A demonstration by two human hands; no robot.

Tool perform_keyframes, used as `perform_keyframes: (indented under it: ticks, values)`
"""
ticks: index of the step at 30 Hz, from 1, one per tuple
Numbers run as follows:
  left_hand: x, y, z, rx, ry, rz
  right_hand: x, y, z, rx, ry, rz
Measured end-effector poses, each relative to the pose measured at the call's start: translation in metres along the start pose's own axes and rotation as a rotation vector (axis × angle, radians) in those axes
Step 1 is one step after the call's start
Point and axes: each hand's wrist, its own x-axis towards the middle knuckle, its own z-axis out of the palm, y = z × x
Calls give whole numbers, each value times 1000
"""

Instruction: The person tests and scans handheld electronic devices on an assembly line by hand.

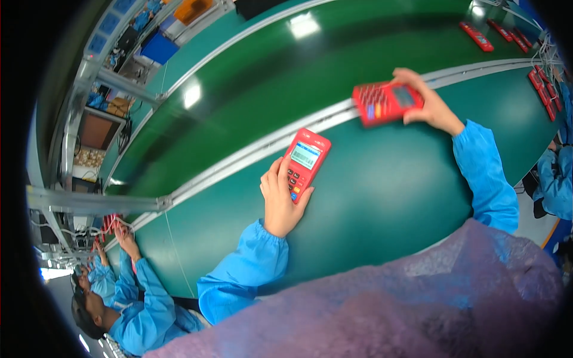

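In front of me, a green bench top (376, 209) meets a pale metal rail (268, 147); beyond, a glossy green surface (262, 83) mirrors bright lights (304, 25). On my left: metal beam (107, 204), blue bin (159, 50), orange bin (192, 10).

— Can you make out that red handset (385, 103) in the right hand (428, 106)?
— No, it's blurred.
— And the keypad (298, 178) of the lower handset (311, 149)?
— The left hand (280, 198) hides part.
— Those red things (111, 223) by the co-worker's hand (126, 240)?
— Too small to tell.
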Motion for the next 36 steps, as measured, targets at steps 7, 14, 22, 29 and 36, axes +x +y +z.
perform_keyframes:
  ticks: [7,14,22,29,36]
  values:
    - [-51,10,-35,90,-72,-104,-25,-94,63,-228,-621,20]
    - [-73,-13,-51,-391,-250,-68,-69,-118,88,-200,-31,259]
    - [-53,-13,-34,-475,-163,-27,-75,-131,138,-349,-138,126]
    - [-61,-11,-33,-492,-127,-56,-66,-130,161,-244,-89,54]
    - [-61,-7,-41,-502,-117,-89,-66,-123,159,-336,-97,-6]
